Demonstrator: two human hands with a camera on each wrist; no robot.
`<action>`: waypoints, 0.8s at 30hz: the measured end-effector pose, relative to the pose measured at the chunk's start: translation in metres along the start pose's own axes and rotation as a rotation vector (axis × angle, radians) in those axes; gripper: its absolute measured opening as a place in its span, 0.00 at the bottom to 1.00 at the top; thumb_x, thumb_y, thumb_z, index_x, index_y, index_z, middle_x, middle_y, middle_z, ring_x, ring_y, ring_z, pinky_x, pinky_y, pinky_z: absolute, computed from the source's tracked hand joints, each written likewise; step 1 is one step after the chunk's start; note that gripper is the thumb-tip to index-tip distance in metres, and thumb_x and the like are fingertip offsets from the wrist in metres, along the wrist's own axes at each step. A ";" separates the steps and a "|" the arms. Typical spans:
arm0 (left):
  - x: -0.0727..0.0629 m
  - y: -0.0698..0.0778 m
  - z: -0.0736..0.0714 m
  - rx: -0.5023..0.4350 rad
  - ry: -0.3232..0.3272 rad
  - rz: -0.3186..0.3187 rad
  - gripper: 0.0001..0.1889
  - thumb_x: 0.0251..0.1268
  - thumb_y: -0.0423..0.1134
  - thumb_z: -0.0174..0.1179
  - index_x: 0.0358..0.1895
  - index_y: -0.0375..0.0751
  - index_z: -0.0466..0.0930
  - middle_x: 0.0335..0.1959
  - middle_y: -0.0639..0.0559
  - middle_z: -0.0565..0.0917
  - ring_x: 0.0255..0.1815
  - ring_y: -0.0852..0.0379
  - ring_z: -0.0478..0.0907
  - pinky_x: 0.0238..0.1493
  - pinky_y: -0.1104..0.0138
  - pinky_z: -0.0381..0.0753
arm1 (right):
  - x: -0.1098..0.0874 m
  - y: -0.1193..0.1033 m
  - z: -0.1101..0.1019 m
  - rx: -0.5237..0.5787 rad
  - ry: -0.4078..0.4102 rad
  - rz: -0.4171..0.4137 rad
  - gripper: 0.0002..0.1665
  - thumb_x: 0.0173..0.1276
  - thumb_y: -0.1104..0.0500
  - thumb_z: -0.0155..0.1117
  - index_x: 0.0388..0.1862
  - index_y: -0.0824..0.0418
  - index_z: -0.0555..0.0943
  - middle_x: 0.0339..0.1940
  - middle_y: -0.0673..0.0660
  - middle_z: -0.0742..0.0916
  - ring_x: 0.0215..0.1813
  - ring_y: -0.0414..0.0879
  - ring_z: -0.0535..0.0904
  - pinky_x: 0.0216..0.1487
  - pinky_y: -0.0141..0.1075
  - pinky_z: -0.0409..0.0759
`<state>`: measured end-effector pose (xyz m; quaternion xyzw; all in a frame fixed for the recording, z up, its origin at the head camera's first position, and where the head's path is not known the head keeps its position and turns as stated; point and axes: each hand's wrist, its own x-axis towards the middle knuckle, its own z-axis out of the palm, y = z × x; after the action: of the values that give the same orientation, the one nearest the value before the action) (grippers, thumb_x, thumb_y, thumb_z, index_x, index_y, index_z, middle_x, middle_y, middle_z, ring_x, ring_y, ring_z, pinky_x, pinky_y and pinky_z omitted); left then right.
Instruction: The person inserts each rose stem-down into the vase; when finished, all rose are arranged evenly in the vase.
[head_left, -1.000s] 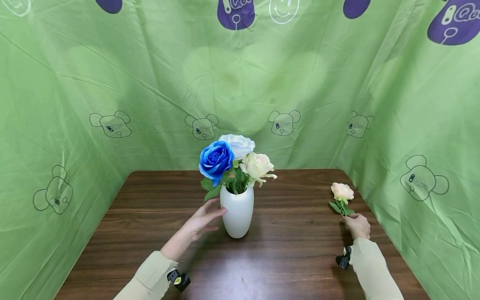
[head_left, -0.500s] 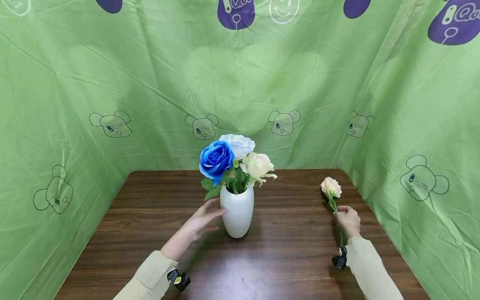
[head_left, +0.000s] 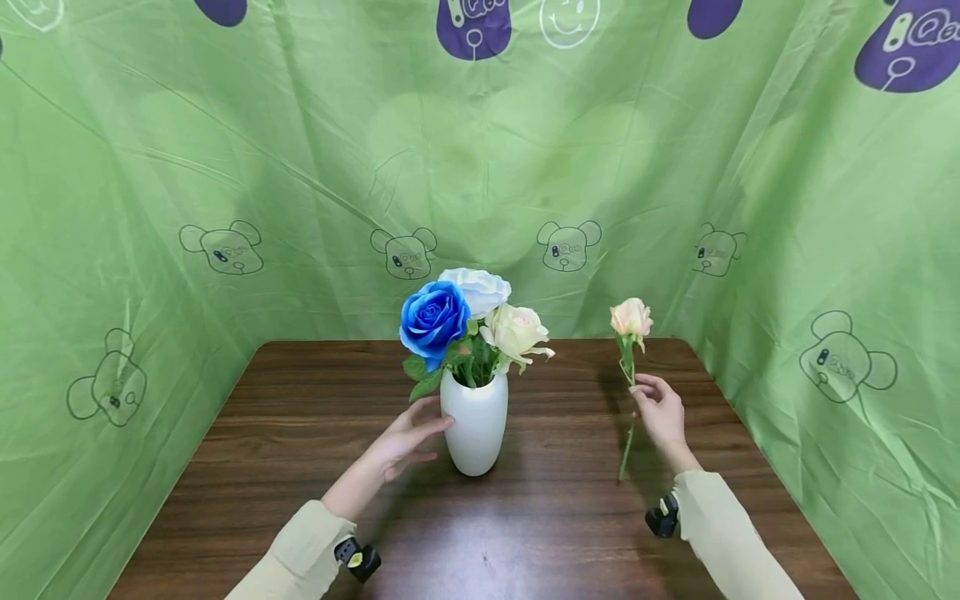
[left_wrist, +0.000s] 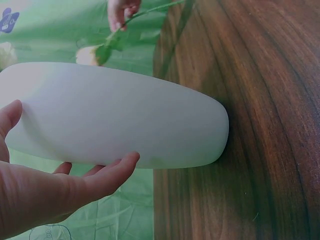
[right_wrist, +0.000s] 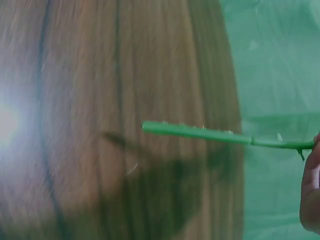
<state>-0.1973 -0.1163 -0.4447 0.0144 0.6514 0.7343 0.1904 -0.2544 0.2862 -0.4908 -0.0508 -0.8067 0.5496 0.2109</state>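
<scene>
A white vase stands upright on the wooden table, holding a blue rose, a pale blue-white rose and a cream rose. My left hand holds the vase's left side, thumb on the front; in the left wrist view its fingers lie along the edge of the white wall. Right of the vase, my right hand pinches the stem of a pale pink rose between thumb and fingers. That rose is upright, above the table, its green stem hanging below the hand.
The brown wooden table carries the vase near its middle. Green printed cloth hangs behind it and on both sides. Each wrist bears a black camera.
My right hand has lifted the pale pink rose off the table's right side and carried it left and upward, turning it upright. The left hand and vase stay in place.
</scene>
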 end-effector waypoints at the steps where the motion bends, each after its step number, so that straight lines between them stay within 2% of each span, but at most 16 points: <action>1: 0.000 0.000 0.000 -0.001 -0.001 0.000 0.33 0.56 0.40 0.59 0.63 0.40 0.55 0.57 0.37 0.65 0.59 0.39 0.59 0.49 0.42 0.62 | -0.001 -0.004 0.003 0.055 -0.019 -0.024 0.14 0.59 0.67 0.57 0.45 0.70 0.75 0.30 0.58 0.82 0.17 0.39 0.74 0.18 0.30 0.73; 2: 0.000 0.000 0.000 -0.001 -0.002 0.000 0.32 0.56 0.40 0.59 0.63 0.40 0.55 0.57 0.37 0.65 0.59 0.39 0.59 0.49 0.42 0.61 | 0.004 0.008 0.008 0.148 -0.057 -0.068 0.14 0.59 0.67 0.57 0.45 0.69 0.75 0.30 0.57 0.82 0.17 0.41 0.74 0.18 0.31 0.73; 5: 0.000 0.000 0.000 0.000 -0.002 -0.001 0.32 0.56 0.40 0.59 0.63 0.41 0.55 0.57 0.37 0.65 0.59 0.39 0.59 0.49 0.41 0.61 | 0.008 0.017 0.015 0.240 -0.120 -0.155 0.16 0.59 0.65 0.59 0.47 0.68 0.74 0.32 0.59 0.81 0.19 0.42 0.74 0.17 0.33 0.73; 7: 0.000 0.000 0.000 0.002 0.000 -0.001 0.32 0.56 0.40 0.59 0.63 0.41 0.55 0.57 0.37 0.64 0.59 0.39 0.59 0.49 0.41 0.61 | 0.020 0.048 0.022 0.322 -0.161 -0.222 0.18 0.59 0.65 0.60 0.49 0.66 0.74 0.33 0.60 0.81 0.20 0.43 0.75 0.16 0.33 0.73; 8: 0.000 0.000 0.000 0.003 0.001 -0.002 0.32 0.56 0.40 0.59 0.63 0.41 0.55 0.58 0.37 0.64 0.59 0.39 0.59 0.49 0.42 0.61 | 0.028 0.067 0.026 0.341 -0.180 -0.251 0.19 0.59 0.65 0.60 0.50 0.65 0.74 0.34 0.60 0.81 0.21 0.44 0.75 0.16 0.33 0.72; 9: 0.000 0.000 0.000 0.002 0.001 -0.002 0.32 0.56 0.41 0.59 0.63 0.41 0.55 0.58 0.37 0.64 0.59 0.38 0.59 0.49 0.42 0.61 | 0.029 0.072 0.028 0.314 -0.169 -0.259 0.20 0.59 0.65 0.60 0.52 0.64 0.73 0.35 0.61 0.81 0.20 0.45 0.74 0.15 0.34 0.72; 12: -0.001 0.000 0.000 -0.004 0.002 -0.002 0.32 0.56 0.40 0.59 0.63 0.41 0.55 0.58 0.37 0.64 0.59 0.38 0.59 0.49 0.42 0.61 | 0.047 0.117 0.040 0.332 -0.182 -0.300 0.23 0.59 0.64 0.60 0.55 0.58 0.71 0.38 0.60 0.80 0.19 0.45 0.74 0.13 0.33 0.71; 13: -0.001 0.000 0.000 -0.006 0.003 -0.003 0.32 0.56 0.40 0.59 0.63 0.41 0.55 0.58 0.37 0.64 0.59 0.38 0.58 0.49 0.42 0.61 | 0.049 0.121 0.043 0.305 -0.176 -0.295 0.24 0.59 0.63 0.61 0.56 0.57 0.71 0.39 0.61 0.80 0.19 0.46 0.73 0.13 0.35 0.71; 14: -0.001 0.000 0.000 -0.008 0.002 -0.002 0.32 0.57 0.40 0.59 0.63 0.41 0.55 0.58 0.38 0.64 0.59 0.38 0.58 0.49 0.41 0.61 | 0.041 0.097 0.042 0.309 -0.181 -0.282 0.23 0.60 0.64 0.60 0.55 0.59 0.70 0.38 0.62 0.79 0.18 0.46 0.73 0.13 0.35 0.71; 16: -0.001 -0.001 0.000 -0.010 0.002 -0.001 0.32 0.57 0.40 0.58 0.63 0.41 0.55 0.58 0.38 0.64 0.59 0.38 0.58 0.50 0.41 0.60 | 0.040 0.088 0.045 0.355 -0.206 -0.325 0.23 0.59 0.66 0.60 0.55 0.60 0.70 0.38 0.61 0.79 0.18 0.45 0.73 0.12 0.33 0.71; 18: -0.001 -0.001 0.000 -0.010 0.001 -0.001 0.32 0.57 0.40 0.58 0.63 0.41 0.55 0.58 0.38 0.64 0.59 0.39 0.58 0.50 0.41 0.60 | 0.020 0.031 0.041 0.418 -0.237 -0.330 0.21 0.59 0.68 0.59 0.52 0.64 0.70 0.36 0.62 0.79 0.18 0.46 0.73 0.13 0.34 0.71; 19: -0.001 -0.001 0.000 -0.011 0.001 0.000 0.32 0.57 0.41 0.58 0.63 0.41 0.55 0.58 0.38 0.64 0.59 0.39 0.58 0.50 0.41 0.60 | 0.018 0.025 0.043 0.470 -0.264 -0.355 0.20 0.59 0.68 0.59 0.51 0.64 0.71 0.35 0.61 0.79 0.18 0.44 0.73 0.15 0.33 0.72; 20: -0.001 -0.001 0.000 -0.011 0.001 0.000 0.32 0.57 0.41 0.58 0.63 0.41 0.55 0.58 0.38 0.64 0.59 0.39 0.59 0.50 0.41 0.60 | 0.007 -0.004 0.040 0.488 -0.272 -0.367 0.19 0.58 0.69 0.59 0.49 0.67 0.71 0.33 0.61 0.79 0.18 0.44 0.73 0.15 0.33 0.71; 21: -0.001 -0.001 0.000 -0.012 0.001 -0.001 0.32 0.57 0.40 0.58 0.63 0.41 0.55 0.58 0.38 0.64 0.59 0.38 0.58 0.50 0.41 0.60 | 0.006 -0.009 0.041 0.507 -0.282 -0.384 0.19 0.58 0.69 0.59 0.49 0.67 0.71 0.33 0.60 0.79 0.18 0.44 0.73 0.15 0.33 0.71; 23: -0.001 0.000 0.000 -0.014 0.002 -0.001 0.32 0.57 0.40 0.58 0.63 0.41 0.55 0.58 0.37 0.64 0.60 0.38 0.58 0.50 0.41 0.60 | -0.016 -0.068 0.037 0.506 -0.272 -0.361 0.17 0.58 0.69 0.59 0.47 0.70 0.70 0.32 0.61 0.78 0.17 0.44 0.72 0.15 0.33 0.72; 24: -0.001 0.000 0.000 -0.014 0.002 -0.001 0.32 0.57 0.40 0.58 0.63 0.41 0.55 0.59 0.37 0.63 0.60 0.38 0.58 0.50 0.41 0.60 | -0.016 -0.074 0.038 0.487 -0.262 -0.354 0.18 0.58 0.70 0.59 0.47 0.72 0.69 0.31 0.62 0.77 0.16 0.44 0.72 0.15 0.33 0.72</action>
<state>-0.1962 -0.1163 -0.4444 0.0120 0.6463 0.7389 0.1902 -0.2435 0.2191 -0.4399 0.2131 -0.6683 0.6830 0.2034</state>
